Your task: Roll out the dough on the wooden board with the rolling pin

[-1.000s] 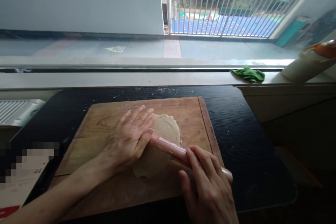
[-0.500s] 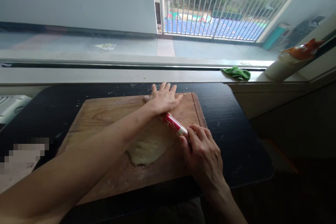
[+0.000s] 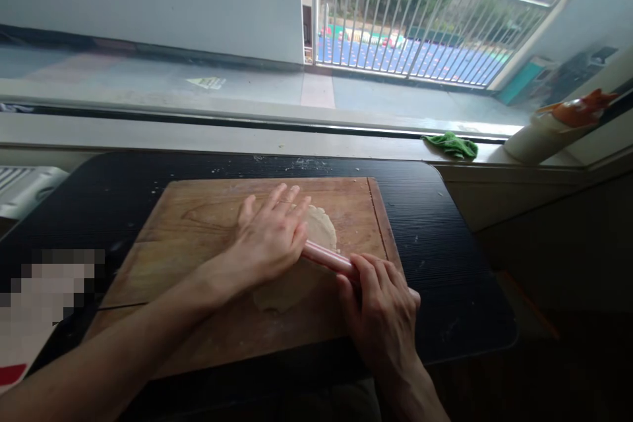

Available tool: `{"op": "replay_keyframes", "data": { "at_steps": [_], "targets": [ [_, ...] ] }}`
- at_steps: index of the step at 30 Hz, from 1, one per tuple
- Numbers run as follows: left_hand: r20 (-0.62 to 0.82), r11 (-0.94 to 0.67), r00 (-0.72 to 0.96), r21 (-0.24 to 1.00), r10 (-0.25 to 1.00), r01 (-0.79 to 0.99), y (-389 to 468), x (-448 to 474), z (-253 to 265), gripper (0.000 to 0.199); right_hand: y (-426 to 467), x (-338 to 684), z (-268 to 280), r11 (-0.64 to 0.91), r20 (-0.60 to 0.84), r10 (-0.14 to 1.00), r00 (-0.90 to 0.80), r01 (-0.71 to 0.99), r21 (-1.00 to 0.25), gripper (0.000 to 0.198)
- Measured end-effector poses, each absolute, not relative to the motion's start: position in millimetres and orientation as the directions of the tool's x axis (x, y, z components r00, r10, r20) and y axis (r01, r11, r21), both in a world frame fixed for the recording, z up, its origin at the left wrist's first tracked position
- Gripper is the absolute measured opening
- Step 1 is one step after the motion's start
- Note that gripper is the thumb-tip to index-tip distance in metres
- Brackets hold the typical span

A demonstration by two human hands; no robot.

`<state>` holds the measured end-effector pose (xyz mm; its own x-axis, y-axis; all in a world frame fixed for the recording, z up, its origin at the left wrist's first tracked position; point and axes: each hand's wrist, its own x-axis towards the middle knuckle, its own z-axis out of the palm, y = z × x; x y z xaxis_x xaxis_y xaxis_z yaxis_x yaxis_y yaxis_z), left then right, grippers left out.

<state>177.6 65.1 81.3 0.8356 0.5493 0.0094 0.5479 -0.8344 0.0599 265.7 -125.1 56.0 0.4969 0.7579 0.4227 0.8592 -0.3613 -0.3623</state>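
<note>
A flattened sheet of pale dough (image 3: 319, 227) lies on the wooden board (image 3: 178, 211). Across it, at a slant, is a slim rolling pin (image 3: 329, 257) with red and white markings, smeared by motion. My left hand (image 3: 271, 234) rests palm down over the far end of the pin, its fingers stretched out and apart; the palm hides that end. Fingers curled, my right hand (image 3: 380, 303) grips the near end at the board's right edge. Part of the dough is covered by the left hand and the pin.
The board sits on a black table (image 3: 420, 211) with rounded corners, dusted with flour. Behind it, on the windowsill, lie a green cloth (image 3: 452, 145) and a pale container (image 3: 534, 138) with something orange on top. A white slatted object (image 3: 30, 188) stands at left.
My left hand has come back toward me and leftward with the rolling pin, showing the dough's far edge. My right hand stays in nearly the same place. The view has shifted slightly.
</note>
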Motion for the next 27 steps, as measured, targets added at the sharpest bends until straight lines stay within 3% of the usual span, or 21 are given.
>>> {"op": "replay_keyframes", "data": {
  "at_steps": [4, 9, 13, 15, 20, 27],
  "targets": [
    [-0.120, -0.804, 0.815, 0.134, 0.567, 0.579, 90, 234, 84, 0.059, -119, 270, 59, -0.399, 0.349, 0.778, 0.522, 0.840, -0.367, 0.022],
    [-0.013, -0.780, 0.800, 0.212, 0.600, 0.588, 98, 274, 84, 0.058, -116, 272, 64, -0.410, 0.312, 0.797, 0.517, 0.843, -0.348, 0.025],
    [0.099, -0.853, 0.851, 0.156, 0.515, 0.498, 82, 235, 79, 0.056, -121, 269, 65, -0.389, 0.336, 0.791, 0.511, 0.844, -0.369, 0.026],
    [0.069, -0.861, 0.862, 0.131, 0.503, 0.492, 68, 201, 76, 0.058, -125, 265, 64, -0.375, 0.365, 0.778, 0.512, 0.844, -0.385, 0.026],
    [0.187, -0.872, 0.854, 0.038, 0.486, 0.488, 40, 156, 75, 0.053, -132, 258, 59, -0.347, 0.385, 0.774, 0.503, 0.845, -0.407, 0.025],
    [0.065, -0.823, 0.826, 0.161, 0.560, 0.545, 78, 224, 75, 0.060, -117, 280, 65, -0.382, 0.375, 0.777, 0.506, 0.852, -0.357, 0.019]
  ]
}}
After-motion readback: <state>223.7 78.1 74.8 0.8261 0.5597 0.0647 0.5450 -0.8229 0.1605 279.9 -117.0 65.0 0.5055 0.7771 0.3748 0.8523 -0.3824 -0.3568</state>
